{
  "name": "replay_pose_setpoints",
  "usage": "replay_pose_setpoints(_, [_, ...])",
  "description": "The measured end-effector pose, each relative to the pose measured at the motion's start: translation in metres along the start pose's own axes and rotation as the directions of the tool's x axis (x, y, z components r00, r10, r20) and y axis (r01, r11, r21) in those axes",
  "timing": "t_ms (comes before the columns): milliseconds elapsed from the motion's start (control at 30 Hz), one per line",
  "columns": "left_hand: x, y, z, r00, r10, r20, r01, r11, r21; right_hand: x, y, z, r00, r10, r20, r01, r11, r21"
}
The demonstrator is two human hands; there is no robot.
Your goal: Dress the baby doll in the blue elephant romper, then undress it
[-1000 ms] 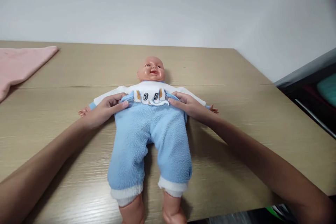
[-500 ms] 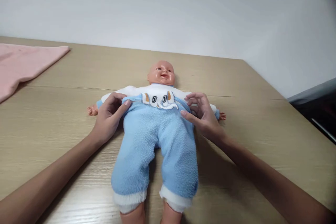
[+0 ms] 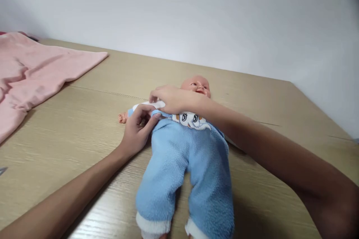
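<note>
My left hand (image 3: 138, 127) pinches the blue strap (image 3: 157, 114) at one shoulder; my right hand (image 3: 171, 99), crossed over, grips the white sleeve (image 3: 146, 105) beside it. The doll (image 3: 198, 84) lies face-up on the surface (image 3: 84, 127), the pink cloth (image 3: 36, 71) well apart. I judge this is strap work, needing small, steady fingers.
</note>
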State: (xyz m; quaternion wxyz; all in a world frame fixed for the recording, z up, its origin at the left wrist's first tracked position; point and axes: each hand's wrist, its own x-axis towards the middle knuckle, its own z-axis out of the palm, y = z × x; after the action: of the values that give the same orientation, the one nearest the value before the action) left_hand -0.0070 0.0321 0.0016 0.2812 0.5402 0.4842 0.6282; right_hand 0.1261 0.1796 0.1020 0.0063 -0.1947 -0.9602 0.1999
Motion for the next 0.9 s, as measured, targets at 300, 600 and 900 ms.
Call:
replay_pose_setpoints(300, [-0.007, -0.003, -0.006, 0.973, 0.229, 0.031, -0.231, 0.968, 0.102, 0.006, 0.001, 0.004, 0.999, -0.046, -0.007, 0.046, 0.993, 0.106])
replay_pose_setpoints(600, [-0.015, -0.005, -0.015, 0.9, 0.404, 0.164, -0.421, 0.903, 0.088, -0.03, 0.03, 0.015, 0.971, 0.099, -0.219, 0.107, 0.638, 0.763])
replay_pose_setpoints(900, [-0.018, 0.001, -0.014, 0.859, 0.486, 0.162, -0.506, 0.855, 0.113, -0.04, 0.032, 0.013, 0.984, -0.086, -0.155, 0.16, 0.808, 0.568])
